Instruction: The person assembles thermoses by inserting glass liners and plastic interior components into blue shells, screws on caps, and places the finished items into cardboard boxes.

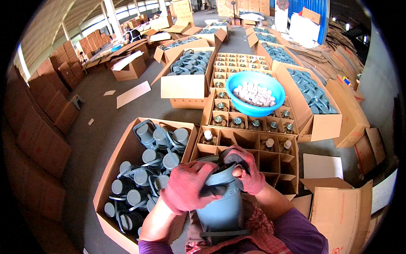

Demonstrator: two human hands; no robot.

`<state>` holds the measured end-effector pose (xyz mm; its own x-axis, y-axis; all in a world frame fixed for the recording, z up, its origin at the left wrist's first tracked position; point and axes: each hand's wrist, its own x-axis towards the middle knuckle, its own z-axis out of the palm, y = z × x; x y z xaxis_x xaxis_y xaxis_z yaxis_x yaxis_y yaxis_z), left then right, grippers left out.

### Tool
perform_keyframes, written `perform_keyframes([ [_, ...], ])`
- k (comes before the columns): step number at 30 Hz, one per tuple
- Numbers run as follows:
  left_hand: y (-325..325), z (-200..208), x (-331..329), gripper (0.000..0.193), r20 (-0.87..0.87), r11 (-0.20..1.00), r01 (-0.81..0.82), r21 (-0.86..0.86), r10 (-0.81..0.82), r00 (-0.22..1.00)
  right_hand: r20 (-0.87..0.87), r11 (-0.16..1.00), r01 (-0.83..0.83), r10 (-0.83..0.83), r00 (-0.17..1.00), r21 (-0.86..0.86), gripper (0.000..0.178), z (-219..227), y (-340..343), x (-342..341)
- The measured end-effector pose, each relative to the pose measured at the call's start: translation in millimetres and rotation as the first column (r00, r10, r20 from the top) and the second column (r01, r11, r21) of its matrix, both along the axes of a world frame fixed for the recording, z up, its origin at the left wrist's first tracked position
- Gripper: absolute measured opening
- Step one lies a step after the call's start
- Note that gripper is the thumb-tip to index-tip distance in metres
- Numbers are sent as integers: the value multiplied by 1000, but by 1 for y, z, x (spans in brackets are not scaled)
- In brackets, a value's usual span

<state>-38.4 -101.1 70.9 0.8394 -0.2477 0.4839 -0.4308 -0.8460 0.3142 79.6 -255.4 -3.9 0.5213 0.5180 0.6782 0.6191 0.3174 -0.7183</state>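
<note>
In front of my body is a blue-grey plastic flask casing [220, 213], wide rim up, with a strap-like handle by its lower end. My left hand [190, 186], in a red glove with dark fingers, closes round the rim's left side. The gloved right hand [247, 169] grips the rim from the right, its thumb over the edge. Something dark lies at the mouth between my fingers; I cannot make out what. Just beyond my hands stands a divided carton [243, 133] with a white-capped bottle [208, 136] at its left and two more at its right.
An open carton [103, 182] on my left holds several grey flask parts [141, 175] with looped handles. A blue basin [232, 95] of small whitish pieces [255, 94] rests on a further carton of bottles [219, 120]. Open cartons of grey parts [311, 91] line the right.
</note>
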Motion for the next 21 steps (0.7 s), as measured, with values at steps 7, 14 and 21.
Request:
perform_keyframes([
  [7, 2, -13, 6, 49, 31, 998, -15, -63, 17, 999, -456, 942, -177, 295, 840, 284, 53, -28, 18, 5],
  [14, 66, -81, 7, 57, 45, 596, 187, -781, -244, 969, -565, 884, -345, 467, 680, 317, 79, -63, 29, 17],
  [21, -12, -11, 23, 37, 101, 961, 56, -269, -30, 994, -590, 668, -387, 744, 315, 635, 81, -77, 32, 41],
])
